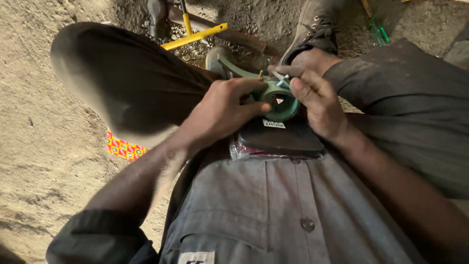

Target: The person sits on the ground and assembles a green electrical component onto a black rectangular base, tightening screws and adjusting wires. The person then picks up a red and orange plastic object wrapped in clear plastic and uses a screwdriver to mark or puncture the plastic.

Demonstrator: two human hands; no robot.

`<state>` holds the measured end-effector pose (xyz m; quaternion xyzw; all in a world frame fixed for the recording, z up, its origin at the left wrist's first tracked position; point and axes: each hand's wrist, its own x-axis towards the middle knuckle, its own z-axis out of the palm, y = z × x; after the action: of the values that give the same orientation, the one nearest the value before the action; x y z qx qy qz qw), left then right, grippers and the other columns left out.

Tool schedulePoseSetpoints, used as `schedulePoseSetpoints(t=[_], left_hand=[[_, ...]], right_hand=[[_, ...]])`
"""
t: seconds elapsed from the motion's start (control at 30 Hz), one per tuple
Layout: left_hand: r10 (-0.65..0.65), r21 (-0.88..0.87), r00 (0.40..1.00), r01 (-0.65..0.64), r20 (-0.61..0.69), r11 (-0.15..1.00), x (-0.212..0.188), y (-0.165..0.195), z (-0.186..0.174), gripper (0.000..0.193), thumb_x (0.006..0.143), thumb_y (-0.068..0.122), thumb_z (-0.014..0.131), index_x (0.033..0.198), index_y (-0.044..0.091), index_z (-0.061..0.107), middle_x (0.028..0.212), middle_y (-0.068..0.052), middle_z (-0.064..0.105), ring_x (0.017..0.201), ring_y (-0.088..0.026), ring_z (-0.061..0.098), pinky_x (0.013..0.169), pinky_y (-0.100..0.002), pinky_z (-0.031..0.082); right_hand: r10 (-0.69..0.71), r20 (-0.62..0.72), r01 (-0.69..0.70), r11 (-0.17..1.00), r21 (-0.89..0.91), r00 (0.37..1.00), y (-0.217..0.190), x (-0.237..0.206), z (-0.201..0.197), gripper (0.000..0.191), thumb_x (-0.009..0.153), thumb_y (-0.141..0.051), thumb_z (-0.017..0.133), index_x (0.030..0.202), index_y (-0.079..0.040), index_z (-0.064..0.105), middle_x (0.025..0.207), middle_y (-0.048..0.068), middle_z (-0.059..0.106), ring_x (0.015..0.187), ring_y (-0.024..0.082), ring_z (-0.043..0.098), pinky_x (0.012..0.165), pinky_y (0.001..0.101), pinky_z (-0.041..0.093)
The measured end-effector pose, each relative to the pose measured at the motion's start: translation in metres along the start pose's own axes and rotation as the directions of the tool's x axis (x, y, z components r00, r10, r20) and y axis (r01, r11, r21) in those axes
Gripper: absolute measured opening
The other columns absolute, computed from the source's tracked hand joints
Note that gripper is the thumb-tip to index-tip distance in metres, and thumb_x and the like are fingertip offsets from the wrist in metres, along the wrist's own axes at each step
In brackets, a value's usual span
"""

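Note:
I sit on sandy ground with a green metal ring-shaped part (283,102) held over my lap. My left hand (222,110) grips its left side, fingers wrapped over the rim. My right hand (315,98) pinches a small thin metal tool (281,77) at the ring's top edge. A green arm of the part (234,68) reaches up and left from the ring. Under the part lies a dark flat pad (283,139) in clear wrap, with a small white label (273,123) on it.
A yellow-handled tool (195,35) lies on the dirt ahead, beside a rusty bar (244,40). A green-handled screwdriver (378,30) lies at the upper right. A colourful patterned scrap (122,146) sits under my left knee. My boot (315,24) rests ahead.

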<state>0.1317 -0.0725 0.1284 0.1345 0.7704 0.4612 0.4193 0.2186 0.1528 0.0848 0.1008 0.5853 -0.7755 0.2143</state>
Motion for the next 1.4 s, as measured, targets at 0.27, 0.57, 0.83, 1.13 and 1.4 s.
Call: schedulePoseSetpoints(t=[0.27, 0.57, 0.83, 1.13, 1.4], left_hand=[[0.434, -0.345, 0.895, -0.442, -0.106, 0.828, -0.002, -0.022, 0.017, 0.058, 0.103, 0.019, 0.071, 0.147, 0.000, 0.039, 0.159, -0.022, 0.035, 0.150, -0.033, 0.038, 0.125, -0.042, 0.037], [0.338, -0.224, 0.928, -0.367, -0.156, 0.903, -0.008, -0.020, 0.026, 0.044, 0.117, 0.035, 0.044, 0.138, 0.001, 0.059, 0.145, -0.016, 0.061, 0.138, -0.028, 0.057, 0.122, -0.039, 0.044], [0.228, -0.236, 0.897, -0.332, -0.379, 0.913, -0.015, -0.011, 0.035, 0.032, 0.116, 0.030, 0.049, 0.115, 0.003, 0.066, 0.119, -0.011, 0.067, 0.110, -0.022, 0.066, 0.102, -0.033, 0.052], [0.108, -0.253, 0.924, -0.211, -0.367, 0.944, -0.015, 0.002, 0.027, 0.024, 0.105, 0.022, 0.067, 0.093, 0.001, 0.069, 0.098, -0.010, 0.070, 0.092, -0.020, 0.069, 0.082, -0.033, 0.056], [0.245, -0.070, 0.879, -0.298, -0.408, 0.952, -0.027, -0.003, 0.033, 0.017, 0.103, 0.018, 0.069, 0.107, 0.001, 0.069, 0.115, -0.015, 0.068, 0.111, -0.029, 0.068, 0.096, -0.036, 0.055]], right_hand=[[0.157, -0.081, -0.158, 0.987, -0.012, 0.984, 0.011, 0.008, -0.002, 0.039, 0.110, -0.031, 0.048, 0.124, -0.001, 0.068, 0.110, 0.001, 0.074, 0.101, 0.007, 0.068, 0.090, 0.0230, 0.054], [0.345, 0.112, -0.344, 0.939, -0.025, 0.932, -0.004, 0.024, -0.012, 0.034, 0.100, -0.021, 0.064, 0.125, 0.001, 0.069, 0.108, -0.001, 0.074, 0.097, 0.005, 0.068, 0.085, 0.0217, 0.056], [0.374, 0.180, -0.309, 0.899, -0.310, 0.910, -0.041, 0.044, 0.001, 0.034, 0.096, -0.029, 0.072, 0.111, 0.000, 0.079, 0.095, 0.002, 0.075, 0.087, 0.006, 0.063, 0.075, 0.0248, 0.052], [0.466, 0.190, -0.312, 0.792, -0.524, 0.864, -0.066, 0.050, 0.005, 0.042, 0.093, -0.040, 0.070, 0.114, -0.004, 0.078, 0.090, 0.000, 0.079, 0.083, 0.005, 0.065, 0.073, 0.0255, 0.055], [0.324, 0.276, -0.151, 0.850, -0.504, 0.905, -0.056, 0.045, -0.004, 0.038, 0.096, -0.031, 0.067, 0.123, -0.005, 0.074, 0.107, 0.005, 0.080, 0.095, 0.010, 0.071, 0.084, 0.0251, 0.056]])
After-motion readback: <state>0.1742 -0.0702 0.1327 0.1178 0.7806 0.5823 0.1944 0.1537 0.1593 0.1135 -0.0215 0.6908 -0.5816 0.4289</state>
